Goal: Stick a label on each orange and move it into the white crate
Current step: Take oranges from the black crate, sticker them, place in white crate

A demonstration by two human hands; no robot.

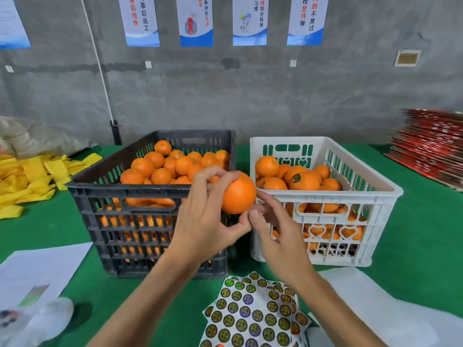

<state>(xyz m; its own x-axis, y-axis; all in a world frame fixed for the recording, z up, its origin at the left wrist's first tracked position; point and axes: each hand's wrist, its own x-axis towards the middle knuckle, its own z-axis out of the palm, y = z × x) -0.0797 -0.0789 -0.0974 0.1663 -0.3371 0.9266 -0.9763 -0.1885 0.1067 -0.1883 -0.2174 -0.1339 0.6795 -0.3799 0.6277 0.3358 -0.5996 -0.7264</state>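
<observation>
Left hand (203, 216) gripped one orange (238, 194) aloft between black crate (130, 196) and white crate (350, 196), seemingly steadying it for labelling, while right hand (278, 234), fingers loosely extended, touched its underside above the label sheet (253, 314).

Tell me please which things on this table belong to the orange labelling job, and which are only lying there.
Belong to the job:
- held orange, gripped by left hand
- right hand, fingers at the orange
- label sheets
- black crate of oranges
- white crate

Lying about:
- yellow pieces
- printed papers
- red stack
</observation>
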